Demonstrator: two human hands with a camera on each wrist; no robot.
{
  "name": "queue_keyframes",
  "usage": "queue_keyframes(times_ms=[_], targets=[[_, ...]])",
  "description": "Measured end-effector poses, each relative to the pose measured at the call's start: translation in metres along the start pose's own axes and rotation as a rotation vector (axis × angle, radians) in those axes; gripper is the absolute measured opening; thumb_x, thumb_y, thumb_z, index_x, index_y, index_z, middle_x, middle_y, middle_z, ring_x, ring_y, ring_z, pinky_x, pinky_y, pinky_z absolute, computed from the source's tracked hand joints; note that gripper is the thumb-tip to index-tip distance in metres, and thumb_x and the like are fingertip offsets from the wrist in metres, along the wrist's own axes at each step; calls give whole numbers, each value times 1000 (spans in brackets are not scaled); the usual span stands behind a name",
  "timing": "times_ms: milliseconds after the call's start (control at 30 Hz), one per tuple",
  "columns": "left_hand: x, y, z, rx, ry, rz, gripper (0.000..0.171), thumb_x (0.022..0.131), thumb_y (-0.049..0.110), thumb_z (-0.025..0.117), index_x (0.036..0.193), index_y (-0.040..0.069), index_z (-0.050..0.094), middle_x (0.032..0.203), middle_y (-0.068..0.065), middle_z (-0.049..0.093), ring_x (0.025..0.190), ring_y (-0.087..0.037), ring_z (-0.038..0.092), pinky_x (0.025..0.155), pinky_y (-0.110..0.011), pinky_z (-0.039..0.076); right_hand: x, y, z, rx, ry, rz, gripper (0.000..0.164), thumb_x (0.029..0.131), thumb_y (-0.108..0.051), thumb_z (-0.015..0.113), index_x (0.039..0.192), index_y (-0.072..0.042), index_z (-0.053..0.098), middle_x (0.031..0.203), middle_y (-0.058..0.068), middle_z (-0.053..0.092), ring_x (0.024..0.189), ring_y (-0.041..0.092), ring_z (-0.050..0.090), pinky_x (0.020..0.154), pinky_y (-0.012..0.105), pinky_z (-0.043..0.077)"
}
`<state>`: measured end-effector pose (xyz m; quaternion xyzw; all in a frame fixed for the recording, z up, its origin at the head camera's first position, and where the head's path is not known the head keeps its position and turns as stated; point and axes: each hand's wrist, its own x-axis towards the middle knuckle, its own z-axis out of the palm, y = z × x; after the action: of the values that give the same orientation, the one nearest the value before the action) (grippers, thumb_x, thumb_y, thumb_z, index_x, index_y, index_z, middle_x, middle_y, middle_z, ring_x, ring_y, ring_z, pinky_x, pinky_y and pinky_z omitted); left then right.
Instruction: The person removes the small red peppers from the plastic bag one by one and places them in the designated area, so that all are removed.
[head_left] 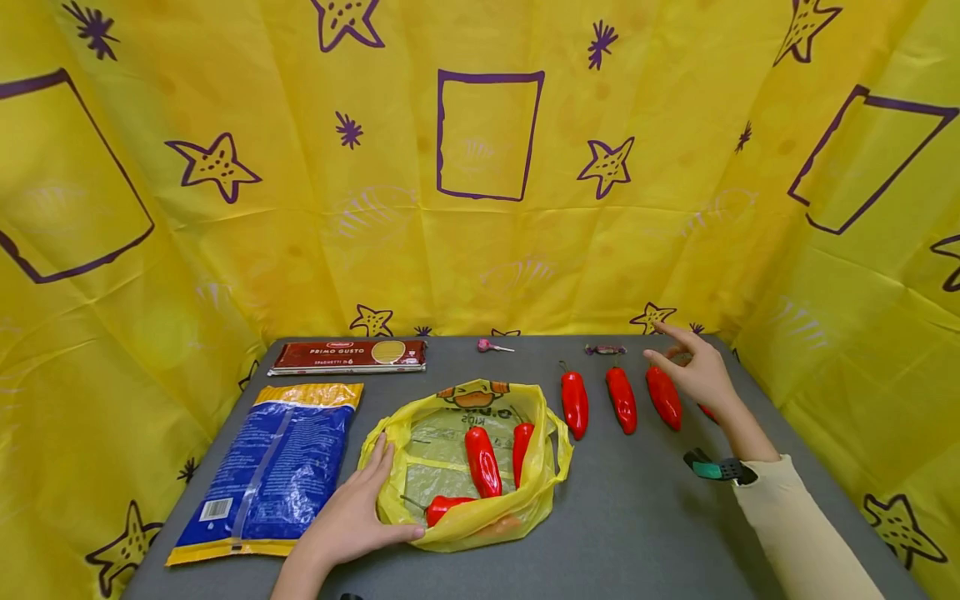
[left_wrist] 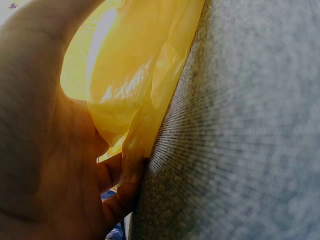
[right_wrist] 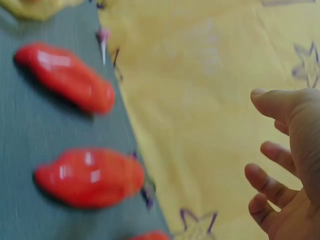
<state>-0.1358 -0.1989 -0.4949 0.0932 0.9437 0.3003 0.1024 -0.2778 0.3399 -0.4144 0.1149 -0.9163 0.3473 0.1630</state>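
Red peppers lie in 2 places before you: 3 red peppers (head_left: 482,462) inside the open yellow bag (head_left: 416,421), and a row of peppers (head_left: 575,404) on the grey table (head_left: 615,517) to its right, where 3 show well and a 4th red piece peeks out past your wrist. Your right hand (head_left: 697,367) is above the row, thumb and fingers well apart, with hold of nothing; your left hand (head_left: 360,512) rests spread against the bag's left side, thumb along its near edge, with no pinch plainly visible. Your right wrist could knock that 4th pepper, since it sits right under it, and the thin rim could slump over the opening if your left hand eases off. A stem might also snag the bag's loose right handle. From the head view, you cannot tell whether your right thumb touches the pepper below; the right wrist view shows the gap between those fingers bare. Your left wrist view alone shows fingertips low on the bag by the table, but not the bag's contents.
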Motion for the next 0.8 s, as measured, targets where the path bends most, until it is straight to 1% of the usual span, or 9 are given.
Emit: queue_keyframes(times_ms=[100, 200, 267, 367, 433, 533, 567, 700, 800], targets=[[0, -1, 1, 0, 2, 3, 139, 71, 83, 79, 170, 9, 13, 178, -11, 0, 157, -50, 24, 120, -74, 28, 1, -18, 7, 39, -4, -38, 59, 102, -27, 75, 156, -14, 56, 145, 21, 60, 90, 18, 64, 59, 25, 52], [0, -1, 1, 1, 6, 5, 140, 71, 83, 79, 170, 9, 13, 178, -11, 0, 157, -50, 24, 120, -73, 28, 1, -33, 16, 80, -16, -79, 57, 101, -23, 76, 154, -14, 57, 147, 20, 58, 87, 12, 64, 60, 26, 53], [0, -1, 1, 5, 8, 8, 140, 71, 84, 79, 169, 8, 14, 178, -11, 0, 157, -50, 24, 120, -73, 28, 0, -42, 23, 104, -28, -106, 57, 100, -20, 77, 154, -13, 58, 149, 20, 58, 86, 11, 65, 62, 26, 53], [0, -1, 1, 9, 9, 11, 139, 71, 83, 79, 169, 8, 14, 178, -12, 0, 157, -50, 24, 120, -72, 29, -1, -54, 32, 125, -51, -146, 57, 98, -17, 78, 152, -12, 59, 143, 17, 62, 85, 14, 66, 67, 26, 54], [0, -1, 2, 12, 11, 11, 139, 72, 83, 79, 169, 7, 15, 178, -11, 0, 157, -50, 24, 120, -72, 29, 0, -62, 39, 131, -63, -172, 57, 97, -15, 79, 151, -11, 60, 140, 17, 65, 88, 19, 67, 69, 27, 54], [1, -1, 2, 12, 14, 15, 138, 72, 82, 79, 169, 6, 16, 178, -12, 1, 157, -50, 25, 120, -72, 29, 0, -73, 50, 155, -84, -198, 58, 96, -14, 81, 150, -11, 61, 138, 14, 66, 91, 22, 66, 72, 28, 54], [1, -1, 2, 13, 15, 16, 138, 72, 82, 79, 169, 6, 16, 178, -12, 1, 157, -50, 25, 120, -72, 29, 1, -76, 55, 163, -93, -203, 58, 95, -14, 81, 150, -12, 62, 139, 13, 66, 91, 22, 66, 71, 28, 53], [1, -2, 2, 12, 15, 18, 139, 72, 83, 79, 169, 7, 15, 178, -11, 1, 157, -49, 24, 121, -71, 29, 3, -88, 73, 209, -148, -223, 60, 93, -16, 84, 150, -16, 63, 142, 9, 64, 82, 19, 62, 61, 27, 47], [1, -2, 2, 9, 15, 20, 139, 71, 83, 79, 169, 8, 15, 178, -11, 1, 157, -49, 24, 121, -71, 29, 5, -98, 86, 231, -187, -253, 60, 93, -17, 84, 150, -16, 63, 146, 10, 63, 81, 16, 63, 60, 28, 47]])
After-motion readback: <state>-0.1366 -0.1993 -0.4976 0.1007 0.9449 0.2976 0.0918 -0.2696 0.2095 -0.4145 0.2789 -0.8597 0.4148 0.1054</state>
